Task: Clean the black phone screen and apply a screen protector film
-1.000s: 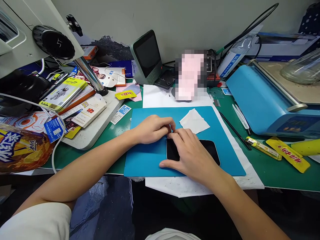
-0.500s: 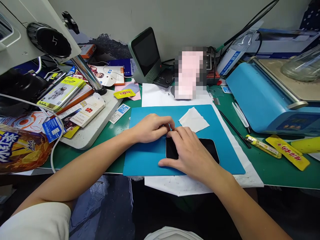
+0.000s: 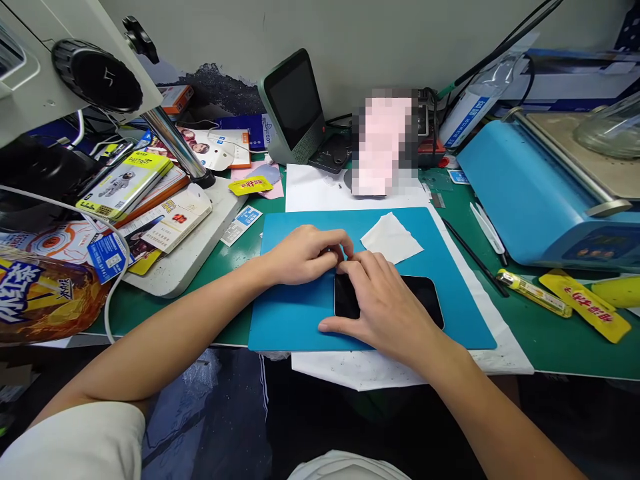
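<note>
A smartphone [image 3: 424, 297] with a dark screen lies flat on the blue mat [image 3: 295, 320]. My right hand [image 3: 383, 297] reaches across its left part, thumb stretched out sideways near the lower left corner and the other fingers bent at the upper left edge. Just left of that edge, my left hand [image 3: 317, 253] is closed, with its index finger and thumb curled together; whatever they pinch is too small or hidden. The fingertips of both hands nearly meet. A white cloth or wipe [image 3: 393, 238] rests on the mat behind the phone.
Left stand a microscope base [image 3: 173, 283] with boxes on it and a bottle of brown drink [image 3: 50, 297]. A blue machine [image 3: 520, 200], a white pen-like tool [image 3: 487, 230], a black stick [image 3: 475, 257] and a yellow-labelled tube [image 3: 535, 293] are to the right.
The camera view has shifted slightly, so everything sits a little differently in the picture. Both hands keep nearly the same pose at the phone's upper left edge.
</note>
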Tool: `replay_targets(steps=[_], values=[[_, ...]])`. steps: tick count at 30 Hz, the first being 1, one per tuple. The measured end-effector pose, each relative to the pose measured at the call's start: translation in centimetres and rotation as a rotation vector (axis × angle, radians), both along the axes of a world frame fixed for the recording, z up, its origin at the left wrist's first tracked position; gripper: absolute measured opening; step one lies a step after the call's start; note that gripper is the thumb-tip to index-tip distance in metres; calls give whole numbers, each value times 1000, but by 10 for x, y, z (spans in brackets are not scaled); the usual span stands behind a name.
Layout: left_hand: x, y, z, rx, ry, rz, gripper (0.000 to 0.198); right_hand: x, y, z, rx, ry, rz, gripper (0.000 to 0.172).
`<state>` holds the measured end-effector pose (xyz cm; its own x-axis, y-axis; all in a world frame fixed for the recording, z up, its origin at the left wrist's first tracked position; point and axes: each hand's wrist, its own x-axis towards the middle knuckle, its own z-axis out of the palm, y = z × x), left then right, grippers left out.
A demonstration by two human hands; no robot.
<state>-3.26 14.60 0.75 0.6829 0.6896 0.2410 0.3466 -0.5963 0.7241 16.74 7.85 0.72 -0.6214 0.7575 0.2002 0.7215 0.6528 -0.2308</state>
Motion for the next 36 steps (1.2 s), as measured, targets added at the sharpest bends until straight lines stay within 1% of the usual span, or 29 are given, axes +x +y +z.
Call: replay_targets(steps=[9, 17, 19, 21, 24, 26, 27, 28, 30, 31, 33, 36], values=[[-1, 0, 0, -2, -2, -5, 29, 2, -1, -2, 7, 39, 1, 71], [-1, 1, -1, -6, -3, -13, 26, 1, 1, -5, 28, 77, 18, 69], [-1, 1, -2, -1, -3, -4, 26, 1, 0, -3, 34, 104, 19, 67], [-1, 1, -3, 15, -7, -1, 25, 3, -2, 6, 26, 159, 15, 66], [-1, 1, -3, 32, -10, -9, 26, 18, -3, 28, -56, 309, -10, 66], [-1, 1, -3, 51, -7, 2, 25, 34, -2, 46, -143, 473, -77, 67], [0, 1, -2, 65, -4, 11, 24, 43, 0, 54, -166, 598, -93, 69], [0, 0, -2, 79, -3, 20, 24, 51, 2, 61, -172, 768, -94, 71], [0, 0, -1, 99, -10, 24, 26, 62, 7, 70, -222, 1054, -72, 70], [0, 0, -1, 107, -21, 18, 29, 65, 9, 72, -241, 1164, -70, 70], [0, -1, -1, 127, -52, -5, 44, 65, 13, 69, -264, 1303, -99, 70], [0, -1, -2, 173, -103, -40, 72, 59, 17, 53, -285, 1402, -172, 72]])
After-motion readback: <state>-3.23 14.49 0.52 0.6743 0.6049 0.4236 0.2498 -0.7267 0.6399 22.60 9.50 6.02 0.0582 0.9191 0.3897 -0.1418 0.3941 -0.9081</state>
